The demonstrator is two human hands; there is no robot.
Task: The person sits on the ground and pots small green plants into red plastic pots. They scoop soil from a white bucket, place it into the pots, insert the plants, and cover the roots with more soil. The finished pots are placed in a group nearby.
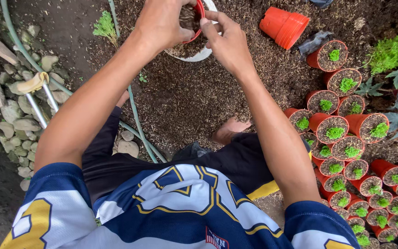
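My left hand [162, 23] grips a small red pot [200, 18] filled with dark soil mix, held at the top of the head view. My right hand [226, 39] meets it from the right, fingers on the pot's rim. Both hands hover over a white bowl [199, 53] holding the same brown mix, set on the soil-covered ground. My bare foot [229, 130] rests on the ground below the hands.
Several red pots with green seedlings [335, 133] crowd the right side. A stack of empty red pots [284, 25] lies on its side at the top right. A green hose [137, 117] runs down the left, beside stones [5, 110] and a loose seedling [104, 27].
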